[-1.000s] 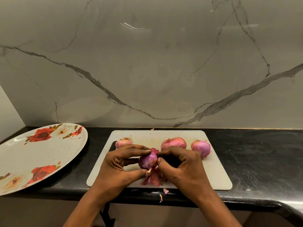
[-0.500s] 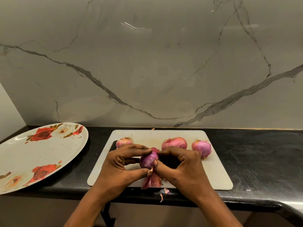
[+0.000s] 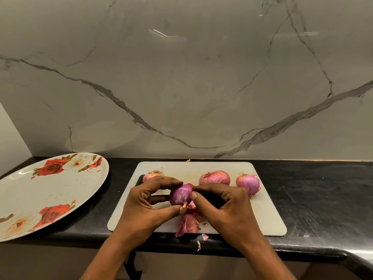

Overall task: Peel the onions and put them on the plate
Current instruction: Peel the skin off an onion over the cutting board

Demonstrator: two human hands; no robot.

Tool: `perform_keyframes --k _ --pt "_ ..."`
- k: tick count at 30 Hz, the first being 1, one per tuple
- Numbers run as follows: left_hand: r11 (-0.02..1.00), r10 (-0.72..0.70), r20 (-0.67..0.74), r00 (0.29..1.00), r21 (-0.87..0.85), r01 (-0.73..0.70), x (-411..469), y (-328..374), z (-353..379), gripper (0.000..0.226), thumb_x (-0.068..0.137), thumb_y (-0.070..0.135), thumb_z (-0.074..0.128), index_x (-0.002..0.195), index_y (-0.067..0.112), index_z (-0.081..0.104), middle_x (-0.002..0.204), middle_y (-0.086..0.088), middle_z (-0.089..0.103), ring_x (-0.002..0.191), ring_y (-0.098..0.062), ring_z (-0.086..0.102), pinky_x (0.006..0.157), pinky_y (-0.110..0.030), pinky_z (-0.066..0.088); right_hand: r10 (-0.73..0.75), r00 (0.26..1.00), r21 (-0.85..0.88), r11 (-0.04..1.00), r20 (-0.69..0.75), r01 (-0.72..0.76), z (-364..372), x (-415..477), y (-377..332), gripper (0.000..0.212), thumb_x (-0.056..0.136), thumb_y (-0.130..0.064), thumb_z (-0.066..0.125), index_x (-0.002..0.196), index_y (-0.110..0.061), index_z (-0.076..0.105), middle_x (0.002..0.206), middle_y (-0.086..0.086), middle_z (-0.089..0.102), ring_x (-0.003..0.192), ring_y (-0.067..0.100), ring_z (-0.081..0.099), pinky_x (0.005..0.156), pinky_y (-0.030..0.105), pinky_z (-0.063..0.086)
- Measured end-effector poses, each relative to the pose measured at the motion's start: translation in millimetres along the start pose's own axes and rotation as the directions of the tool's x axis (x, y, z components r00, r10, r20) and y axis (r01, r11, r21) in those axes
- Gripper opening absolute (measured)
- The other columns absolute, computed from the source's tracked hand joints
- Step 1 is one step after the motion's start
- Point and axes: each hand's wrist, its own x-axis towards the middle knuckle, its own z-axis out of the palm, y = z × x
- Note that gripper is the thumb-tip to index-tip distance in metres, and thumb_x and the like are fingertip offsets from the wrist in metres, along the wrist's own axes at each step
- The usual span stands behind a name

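Note:
A purple onion is held just above the white cutting board. My left hand grips it from the left, fingers over its top and thumb under it. My right hand pinches skin at the onion's right side with thumb and fingertips. Three unpeeled onions lie at the back of the board: one at the left, partly hidden by my left hand, one in the middle, one at the right. A pile of peeled skin lies near the board's front edge.
A large white plate with red roses sits tilted at the left end of the black counter. Small skin scraps lie on the counter's front edge. A marble wall rises behind. The counter edge curves at the right.
Both hands have stayed on the onion. The onion has turned slightly in my left hand, and my right thumb has shifted along its right side.

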Motion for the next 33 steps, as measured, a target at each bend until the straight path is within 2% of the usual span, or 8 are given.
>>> perform_keyframes --k 3,9,12,16,23,29,33 --pt "0.999 0.021 0.0 1.0 0.037 -0.021 0.7 -0.3 -0.8 0.052 0.07 0.019 0.093 0.116 0.034 0.075 0.118 0.013 0.074 0.116 -0.015 0.071 0.089 -0.026 0.062 -0.019 1.0 -0.018 1.0 0.013 0.019 0.7 0.3 0.1 0.019 0.091 -0.022 0.083 0.109 -0.02 0.083 0.095 -0.016 0.081 0.088 -0.001 0.076 0.074 0.017 0.061" --pt "0.999 0.018 0.002 1.0 0.026 -0.018 0.0 -0.6 0.3 0.053 0.069 0.017 0.094 0.118 0.029 0.078 0.12 0.013 0.072 0.117 -0.014 0.071 0.089 -0.028 0.063 -0.028 1.0 -0.058 0.998 0.012 0.028 0.8 0.9 3.7 0.011 0.093 -0.021 0.081 0.103 -0.022 0.084 0.088 -0.016 0.079 0.083 0.006 0.076 0.069 0.026 0.064" --pt "1.0 0.01 0.008 1.0 0.018 -0.01 -0.2 -1.8 0.0 0.05 0.07 0.016 0.092 0.117 0.025 0.079 0.12 0.013 0.072 0.118 -0.016 0.071 0.089 -0.03 0.064 -0.007 1.0 -0.04 0.999 0.008 0.007 1.1 1.2 4.2 0.009 0.093 -0.021 0.08 0.101 -0.021 0.083 0.086 -0.015 0.078 0.082 0.007 0.076 0.069 0.025 0.063" --pt "1.0 0.004 0.013 1.0 -0.009 -0.004 -0.6 -0.8 0.6 0.053 0.071 0.014 0.091 0.119 0.032 0.076 0.122 0.012 0.072 0.118 -0.017 0.071 0.089 -0.031 0.064 0.036 0.999 -0.042 0.998 -0.039 -0.038 1.1 2.4 6.1 0.007 0.091 -0.02 0.081 0.098 -0.021 0.082 0.084 -0.015 0.077 0.081 0.006 0.075 0.07 0.022 0.062" --pt "0.984 -0.059 -0.015 0.998 -0.169 0.055 -2.1 -4.3 -4.0 0.052 0.076 0.009 0.088 0.124 0.026 0.075 0.129 -0.006 0.072 0.122 -0.029 0.07 0.092 -0.038 0.063 0.096 0.99 -0.01 0.995 -0.103 -0.097 0.3 2.8 6.3 0.006 0.089 -0.018 0.082 0.09 -0.023 0.08 0.079 -0.012 0.077 0.076 0.009 0.076 0.07 0.03 0.064" --pt "0.982 -0.067 -0.007 0.998 -0.175 0.065 -1.6 -5.2 -4.4 0.055 0.076 0.005 0.086 0.128 0.015 0.07 0.129 -0.008 0.072 0.123 -0.029 0.07 0.093 -0.037 0.063 0.071 0.993 -0.043 0.996 -0.097 -0.075 -0.1 2.8 7.6 0.012 0.088 -0.017 0.084 0.098 -0.023 0.082 0.087 -0.016 0.078 0.085 0.004 0.077 0.075 0.023 0.063" --pt "0.985 -0.062 -0.017 0.998 -0.161 0.058 -1.0 -4.1 -1.9 0.056 0.072 0.007 0.089 0.123 0.025 0.075 0.129 -0.003 0.072 0.123 -0.026 0.07 0.091 -0.035 0.063 0.074 0.993 -0.036 0.996 -0.09 -0.077 0.1 2.1 5.5 0.023 0.089 -0.014 0.083 0.107 -0.027 0.082 0.098 -0.021 0.079 0.094 -0.005 0.075 0.084 0.019 0.062"
